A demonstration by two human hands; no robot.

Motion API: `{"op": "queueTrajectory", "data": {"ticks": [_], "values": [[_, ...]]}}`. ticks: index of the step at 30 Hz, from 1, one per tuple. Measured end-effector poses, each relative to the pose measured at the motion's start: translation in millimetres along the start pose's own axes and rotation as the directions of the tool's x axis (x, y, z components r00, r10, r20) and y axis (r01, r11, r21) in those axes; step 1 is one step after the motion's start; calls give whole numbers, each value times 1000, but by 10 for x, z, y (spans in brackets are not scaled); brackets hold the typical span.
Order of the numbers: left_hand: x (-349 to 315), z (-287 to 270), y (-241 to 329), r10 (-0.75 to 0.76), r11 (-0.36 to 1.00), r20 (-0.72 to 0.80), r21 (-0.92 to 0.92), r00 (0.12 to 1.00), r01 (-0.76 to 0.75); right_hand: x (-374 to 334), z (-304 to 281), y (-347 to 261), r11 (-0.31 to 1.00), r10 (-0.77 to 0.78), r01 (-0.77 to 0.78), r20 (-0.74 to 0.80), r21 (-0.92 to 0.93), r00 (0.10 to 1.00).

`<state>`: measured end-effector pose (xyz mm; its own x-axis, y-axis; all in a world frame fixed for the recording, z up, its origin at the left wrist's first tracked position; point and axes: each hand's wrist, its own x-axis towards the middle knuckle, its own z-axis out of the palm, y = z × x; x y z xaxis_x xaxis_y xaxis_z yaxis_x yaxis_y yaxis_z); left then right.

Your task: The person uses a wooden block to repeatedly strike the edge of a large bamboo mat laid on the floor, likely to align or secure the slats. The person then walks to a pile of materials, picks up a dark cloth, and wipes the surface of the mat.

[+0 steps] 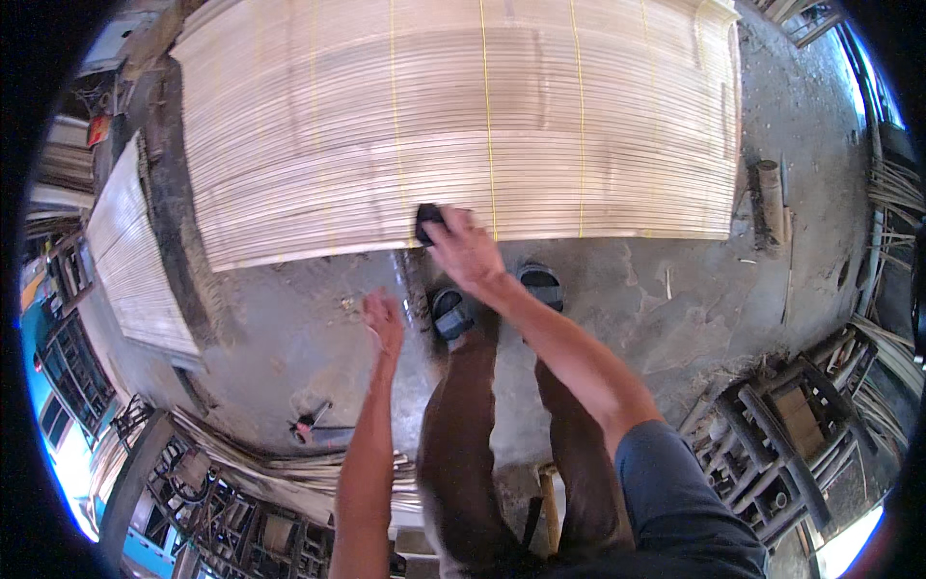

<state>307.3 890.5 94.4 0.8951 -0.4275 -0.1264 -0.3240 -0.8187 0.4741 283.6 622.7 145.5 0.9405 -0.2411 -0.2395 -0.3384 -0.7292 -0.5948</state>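
Observation:
A wide mat of thin pale slats [444, 106], bound with yellow cords, lies spread across the floor in front of me. My right hand [463, 249] is at its near edge, left of the middle, with the fingers closed on a small black block or pad [427, 224]. That object rests on or just over the slats; its exact kind is unclear. My left hand [384, 323] hangs over the floor below the mat's edge. Its fingers are apart, slightly blurred, and it holds nothing.
My sandalled feet [449, 314] stand close to the mat's near edge. A smaller slatted mat [145, 261] lies at the left. On the right is a short log-like cylinder [769, 205]. Long strips [289, 468] and dark wooden frames [781, 454] surround the floor.

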Motion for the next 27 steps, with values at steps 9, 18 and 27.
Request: {"op": "queueTrajectory", "data": {"ticks": [9, 18, 27], "values": [[1424, 978, 140, 156, 952, -114, 283, 981, -118, -49, 987, 1514, 948, -283, 276, -21, -159, 959], [1425, 943, 106, 170, 914, -134, 393, 976, -105, -348, -531, 3014, 866, 369, -486, -501, -121, 783], [1365, 1047, 68, 213, 925, -195, 357, 957, -133, 914, 435, 1780, 963, 55, -120, -258, -242, 965]]}}
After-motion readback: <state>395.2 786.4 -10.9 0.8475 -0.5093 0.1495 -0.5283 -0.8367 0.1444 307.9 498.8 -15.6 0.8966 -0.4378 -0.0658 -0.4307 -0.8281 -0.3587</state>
